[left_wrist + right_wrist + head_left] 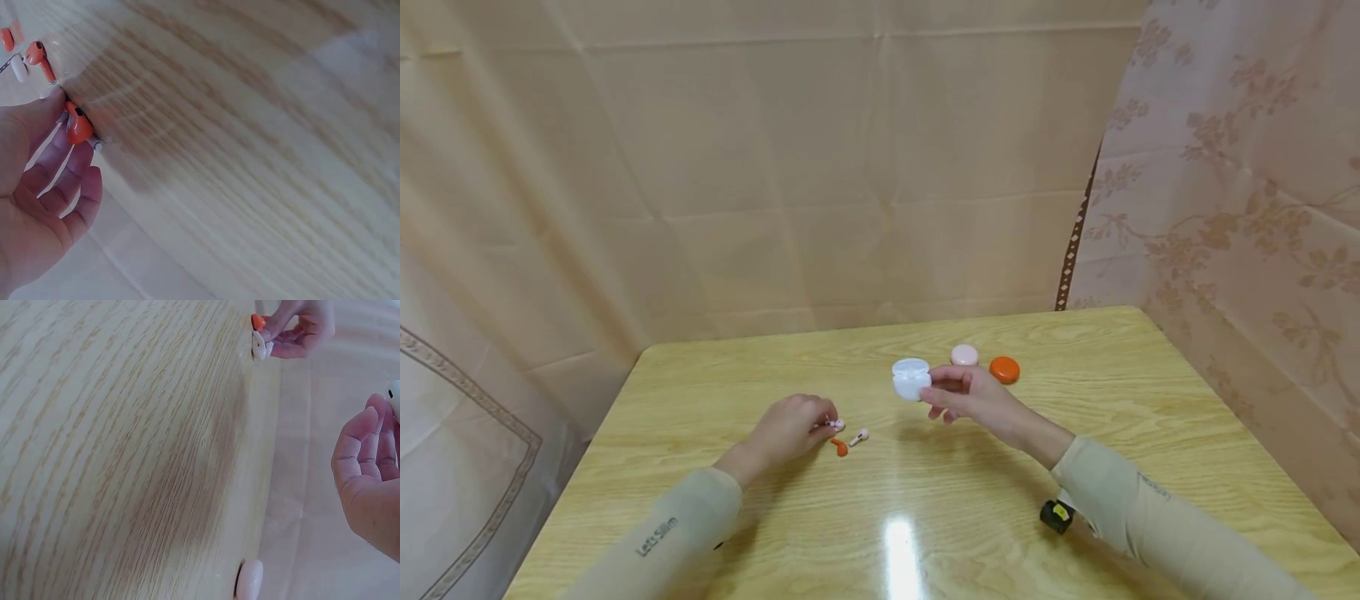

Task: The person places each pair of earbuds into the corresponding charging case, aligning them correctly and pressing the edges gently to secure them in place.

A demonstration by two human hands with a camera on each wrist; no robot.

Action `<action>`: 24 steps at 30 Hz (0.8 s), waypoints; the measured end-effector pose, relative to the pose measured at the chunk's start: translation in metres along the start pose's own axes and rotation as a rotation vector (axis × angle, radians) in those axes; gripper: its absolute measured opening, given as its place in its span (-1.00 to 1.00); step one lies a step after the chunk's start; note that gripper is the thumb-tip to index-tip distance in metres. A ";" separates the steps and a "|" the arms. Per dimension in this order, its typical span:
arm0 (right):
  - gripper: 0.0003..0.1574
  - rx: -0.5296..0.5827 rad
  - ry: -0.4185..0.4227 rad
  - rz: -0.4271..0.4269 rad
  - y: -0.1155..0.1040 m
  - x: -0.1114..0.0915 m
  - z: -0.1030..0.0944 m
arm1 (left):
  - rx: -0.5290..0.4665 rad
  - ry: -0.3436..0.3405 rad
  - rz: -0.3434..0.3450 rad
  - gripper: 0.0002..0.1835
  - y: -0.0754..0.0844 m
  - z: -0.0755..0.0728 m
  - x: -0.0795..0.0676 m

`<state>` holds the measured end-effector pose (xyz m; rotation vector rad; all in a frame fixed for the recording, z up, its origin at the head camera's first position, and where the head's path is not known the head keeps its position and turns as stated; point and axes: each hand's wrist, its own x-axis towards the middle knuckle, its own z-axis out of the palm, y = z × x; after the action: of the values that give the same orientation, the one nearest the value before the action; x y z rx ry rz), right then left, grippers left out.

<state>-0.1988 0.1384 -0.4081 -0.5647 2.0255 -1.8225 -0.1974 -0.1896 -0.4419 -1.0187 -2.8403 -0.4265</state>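
My right hand (973, 400) holds a white earbud case (912, 383) above the table, its lid standing up. Only the case's edge (395, 400) enters the right wrist view, at the fingertips. Low over the tabletop, my left hand (790, 427) pinches an earbud; the fingers hide part of it. A pale pink earbud (838, 425) shows by those fingertips in the head view, and an orange earbud (79, 125) in the left wrist view. Just right of the hand lie another orange earbud (841, 448) and a second pale pink earbud (861, 435).
Behind the right hand sit a pink round case (964, 355) and an orange round case (1004, 369). The wooden table (970, 533) ends at a beige curtain (820, 167). A small black device (1056, 517) is beside the right sleeve.
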 end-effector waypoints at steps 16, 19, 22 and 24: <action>-0.49 0.003 -0.002 0.009 -0.001 0.000 0.003 | -0.036 -0.012 -0.064 -0.91 -0.001 0.001 0.000; -0.50 0.002 0.000 0.008 0.000 0.000 0.002 | -0.050 -0.036 -0.091 -0.91 -0.002 0.000 0.001; -0.51 0.002 -0.003 0.004 0.000 0.000 0.002 | -0.055 -0.047 -0.110 -0.89 -0.004 0.001 0.003; -0.52 0.002 -0.005 0.000 0.000 -0.001 0.002 | -0.056 -0.050 -0.113 -0.88 -0.005 0.001 0.003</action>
<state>-0.1972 0.1374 -0.4081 -0.5677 2.0198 -1.8215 -0.2032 -0.1915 -0.4435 -0.8928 -2.9566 -0.5004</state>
